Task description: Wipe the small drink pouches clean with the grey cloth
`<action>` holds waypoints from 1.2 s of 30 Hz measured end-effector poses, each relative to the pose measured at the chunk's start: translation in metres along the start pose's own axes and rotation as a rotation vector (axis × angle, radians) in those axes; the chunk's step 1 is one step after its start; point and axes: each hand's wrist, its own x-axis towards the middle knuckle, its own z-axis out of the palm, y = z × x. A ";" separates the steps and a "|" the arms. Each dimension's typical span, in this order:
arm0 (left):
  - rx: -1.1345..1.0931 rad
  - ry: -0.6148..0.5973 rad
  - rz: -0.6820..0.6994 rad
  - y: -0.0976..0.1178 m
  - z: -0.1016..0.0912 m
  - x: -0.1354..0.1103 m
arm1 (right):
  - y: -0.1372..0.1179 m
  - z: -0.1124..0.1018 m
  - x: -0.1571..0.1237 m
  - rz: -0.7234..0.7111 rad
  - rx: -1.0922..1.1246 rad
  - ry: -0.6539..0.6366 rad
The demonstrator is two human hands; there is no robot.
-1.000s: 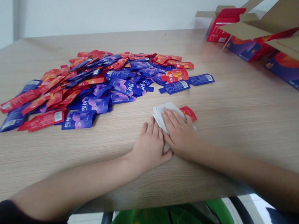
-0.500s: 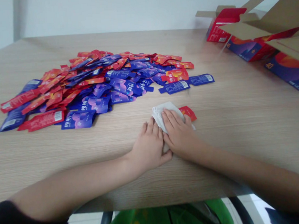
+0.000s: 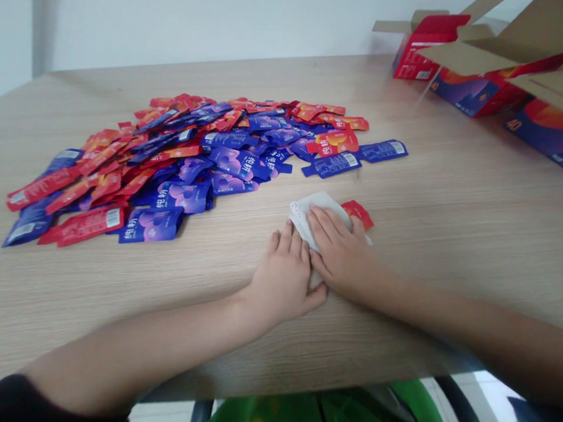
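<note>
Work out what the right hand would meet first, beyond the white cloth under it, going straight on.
The right hand would probably slide off the white cloth and meet the near edge of the packet pile, likely a blue packet; depth makes the exact one unclear.

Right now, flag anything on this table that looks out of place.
One red packet lies apart from the jumbled pile, beside the white cloth under the right hand; nothing looks spilled or damaged.

Right fingers (image 3: 320, 225) partly hide the white cloth (image 3: 320, 201); the frame crops the nearest box (image 3: 551, 131).
</note>
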 end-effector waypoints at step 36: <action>-0.015 0.021 -0.038 0.001 0.004 -0.001 | 0.030 -0.002 -0.001 0.076 0.002 -0.048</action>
